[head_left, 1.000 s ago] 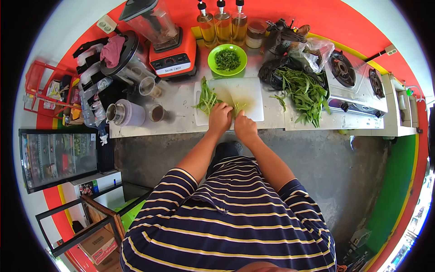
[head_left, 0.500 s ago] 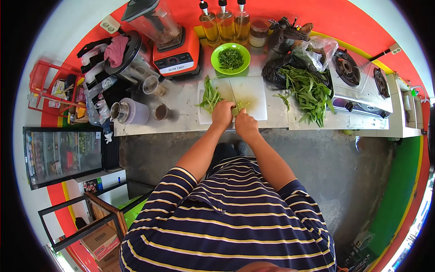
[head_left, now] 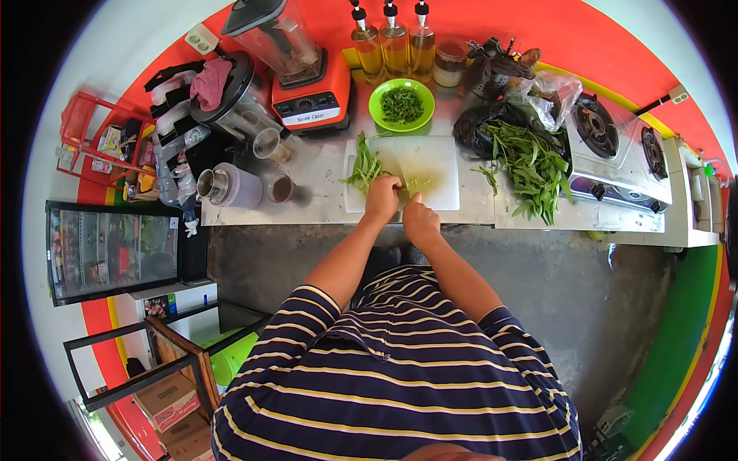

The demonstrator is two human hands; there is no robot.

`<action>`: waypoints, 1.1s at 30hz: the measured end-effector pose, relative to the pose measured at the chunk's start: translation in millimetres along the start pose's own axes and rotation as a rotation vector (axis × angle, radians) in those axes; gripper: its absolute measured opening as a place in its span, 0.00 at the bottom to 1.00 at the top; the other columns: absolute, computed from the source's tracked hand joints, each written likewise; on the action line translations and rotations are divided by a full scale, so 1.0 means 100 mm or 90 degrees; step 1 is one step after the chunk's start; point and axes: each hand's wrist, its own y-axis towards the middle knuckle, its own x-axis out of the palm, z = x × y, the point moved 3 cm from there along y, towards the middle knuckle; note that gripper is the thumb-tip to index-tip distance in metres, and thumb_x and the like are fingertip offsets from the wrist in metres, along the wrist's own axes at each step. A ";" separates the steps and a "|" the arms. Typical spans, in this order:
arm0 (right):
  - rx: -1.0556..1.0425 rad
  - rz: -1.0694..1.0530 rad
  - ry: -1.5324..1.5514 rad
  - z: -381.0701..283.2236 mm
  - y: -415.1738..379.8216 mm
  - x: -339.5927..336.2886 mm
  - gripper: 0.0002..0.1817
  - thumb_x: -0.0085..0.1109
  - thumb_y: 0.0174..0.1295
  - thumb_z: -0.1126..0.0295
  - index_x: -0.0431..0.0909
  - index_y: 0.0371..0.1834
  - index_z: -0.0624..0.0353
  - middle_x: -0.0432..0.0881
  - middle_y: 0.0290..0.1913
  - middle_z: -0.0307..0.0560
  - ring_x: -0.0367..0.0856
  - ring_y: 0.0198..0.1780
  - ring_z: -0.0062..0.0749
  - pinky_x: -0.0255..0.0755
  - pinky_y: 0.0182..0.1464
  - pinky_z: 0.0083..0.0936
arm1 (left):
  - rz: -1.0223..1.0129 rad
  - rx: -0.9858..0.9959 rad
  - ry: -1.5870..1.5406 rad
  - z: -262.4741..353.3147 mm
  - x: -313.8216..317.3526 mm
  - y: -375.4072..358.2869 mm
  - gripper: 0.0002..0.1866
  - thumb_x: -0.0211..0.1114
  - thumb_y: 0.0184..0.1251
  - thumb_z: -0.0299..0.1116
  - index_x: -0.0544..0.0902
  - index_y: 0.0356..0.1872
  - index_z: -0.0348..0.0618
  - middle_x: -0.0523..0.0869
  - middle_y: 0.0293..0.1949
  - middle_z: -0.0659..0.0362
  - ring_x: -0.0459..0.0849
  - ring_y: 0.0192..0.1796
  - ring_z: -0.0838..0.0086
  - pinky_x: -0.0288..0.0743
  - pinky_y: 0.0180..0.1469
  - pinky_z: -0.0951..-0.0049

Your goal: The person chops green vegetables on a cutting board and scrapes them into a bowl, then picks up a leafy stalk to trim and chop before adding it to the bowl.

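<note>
A white cutting board [head_left: 446, 184] lies at the counter's front edge. My left hand [head_left: 383, 197] is closed on green vegetable stems at the middle of the board, its fingers curled. The leafy part of these greens [head_left: 363, 167] spreads over the board's left side. In my right hand [head_left: 421, 221], closed round the handle, is a knife [head_left: 405, 187]; its blade points away from me, beside my left fingertips, and is hard to make out. Small cut green pieces [head_left: 419, 182] lie on the board right of the blade. Behind the board stands a green bowl [head_left: 427, 115] with chopped greens [head_left: 402, 105].
A leafy bunch [head_left: 530, 173] lies by a black plastic bag [head_left: 473, 127], left of the gas stove [head_left: 615, 157]. On the left stand a red blender [head_left: 311, 104], a clear cup [head_left: 269, 146] and a glass [head_left: 281, 189]. Oil bottles [head_left: 394, 50] line the wall.
The whole view has shifted slightly right and down. My right hand has drawn slightly toward me and away from my left hand, which still grips the stems.
</note>
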 end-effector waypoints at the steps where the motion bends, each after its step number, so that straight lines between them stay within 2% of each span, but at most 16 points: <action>1: -0.016 -0.003 -0.016 -0.01 0.03 -0.04 0.20 0.60 0.66 0.70 0.65 0.55 0.67 0.88 0.49 0.64 0.89 0.53 0.55 0.83 0.54 0.43 | -0.009 0.011 0.004 -0.02 0.00 0.00 0.07 0.61 0.55 0.16 0.86 0.30 0.36 0.84 0.33 0.45 0.84 0.39 0.47 0.77 0.43 0.53; 6: -0.072 -0.028 -0.089 -0.05 0.03 -0.24 0.19 0.60 0.66 0.71 0.66 0.56 0.67 0.88 0.49 0.63 0.89 0.53 0.54 0.84 0.54 0.43 | -0.024 0.018 0.020 0.00 -0.01 0.00 0.06 0.61 0.56 0.16 0.86 0.29 0.36 0.84 0.33 0.45 0.84 0.39 0.47 0.77 0.42 0.53; 11: -0.022 -0.018 -0.050 0.00 -0.04 -0.07 0.17 0.59 0.66 0.71 0.68 0.54 0.66 0.88 0.50 0.63 0.89 0.53 0.55 0.84 0.54 0.43 | 0.029 0.026 0.025 0.09 -0.03 -0.05 0.06 0.61 0.57 0.17 0.86 0.30 0.35 0.84 0.33 0.44 0.84 0.39 0.47 0.77 0.43 0.53; 17: -0.078 -0.014 -0.094 -0.09 0.03 -0.21 0.15 0.55 0.70 0.68 0.68 0.53 0.67 0.88 0.48 0.65 0.90 0.51 0.56 0.84 0.52 0.45 | 0.018 0.039 0.018 0.06 -0.04 -0.07 0.08 0.59 0.58 0.17 0.86 0.31 0.35 0.85 0.33 0.44 0.84 0.39 0.47 0.77 0.44 0.53; 23: -0.066 -0.011 -0.056 -0.06 0.08 -0.04 0.16 0.53 0.71 0.66 0.68 0.53 0.67 0.88 0.48 0.64 0.89 0.52 0.58 0.84 0.53 0.43 | 0.025 0.020 0.022 0.04 -0.04 -0.07 0.06 0.61 0.60 0.18 0.86 0.32 0.35 0.86 0.35 0.45 0.85 0.40 0.47 0.78 0.44 0.54; 27: -0.120 -0.023 -0.123 -0.08 0.10 -0.15 0.16 0.54 0.70 0.67 0.68 0.53 0.67 0.88 0.48 0.66 0.89 0.51 0.57 0.84 0.52 0.44 | 0.023 0.024 0.010 0.02 -0.03 -0.06 0.07 0.60 0.58 0.17 0.86 0.30 0.36 0.85 0.33 0.45 0.84 0.39 0.47 0.78 0.44 0.53; 29: -0.083 0.007 -0.058 -0.04 0.05 -0.07 0.15 0.56 0.69 0.69 0.68 0.52 0.67 0.88 0.48 0.66 0.89 0.50 0.57 0.84 0.51 0.43 | 0.037 0.022 0.019 0.01 -0.02 -0.06 0.06 0.61 0.56 0.16 0.86 0.29 0.36 0.85 0.33 0.45 0.84 0.39 0.47 0.78 0.43 0.53; 33: -0.087 -0.002 -0.078 -0.02 0.06 -0.02 0.16 0.57 0.68 0.70 0.68 0.53 0.67 0.88 0.48 0.65 0.89 0.50 0.57 0.84 0.51 0.43 | 0.039 -0.029 0.023 0.02 -0.04 -0.04 0.05 0.63 0.56 0.17 0.86 0.30 0.36 0.85 0.33 0.45 0.84 0.40 0.47 0.78 0.43 0.53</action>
